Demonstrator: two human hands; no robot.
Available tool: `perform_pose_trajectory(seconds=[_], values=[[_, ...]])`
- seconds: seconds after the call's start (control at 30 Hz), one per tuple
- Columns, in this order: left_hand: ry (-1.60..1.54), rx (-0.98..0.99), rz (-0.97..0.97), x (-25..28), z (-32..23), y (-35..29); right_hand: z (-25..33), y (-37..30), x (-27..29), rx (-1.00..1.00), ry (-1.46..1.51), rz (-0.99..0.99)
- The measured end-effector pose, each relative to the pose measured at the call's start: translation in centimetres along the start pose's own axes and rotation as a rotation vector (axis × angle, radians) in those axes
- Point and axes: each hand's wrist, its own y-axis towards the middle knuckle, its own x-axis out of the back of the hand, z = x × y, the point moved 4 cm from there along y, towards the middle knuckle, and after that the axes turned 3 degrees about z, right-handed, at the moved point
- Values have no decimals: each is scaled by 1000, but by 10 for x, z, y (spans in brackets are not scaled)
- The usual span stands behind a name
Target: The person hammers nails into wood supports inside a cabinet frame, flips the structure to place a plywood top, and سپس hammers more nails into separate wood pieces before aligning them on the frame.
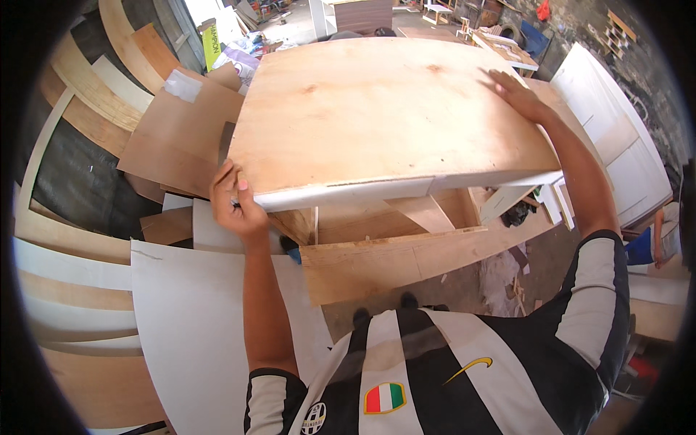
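Plywood panel (pixel 384 116) steadied from both sides: left hand (pixel 233 203) pinches near-left corner with small dark tool, right hand (pixel 516 94) flat, open on far-right edge.

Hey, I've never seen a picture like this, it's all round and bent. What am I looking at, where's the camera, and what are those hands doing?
There is no machine here: a person wears a wide fisheye camera on the head, looking down, so straight edges curve near the rim. The striped shirt at the bottom is the person's own.

The left hand grips the near left corner of a large plywood panel, with something small and dark pinched in its fingers; I cannot tell what. The right hand lies flat on the panel's far right edge.

The panel rests on a wooden frame. A loose plank leans below it. White sheets and curved wood strips lie on the floor to the left, and white door panels to the right.
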Motion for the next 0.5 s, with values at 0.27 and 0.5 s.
perform_pose_trajectory(seconds=[0.27,0.5], values=[[-139,26,28,1,7,-5,72,-87,11,105,30,-116],[-598,585,40,22,28,-14,2,-161,7,-192,73,-76]])
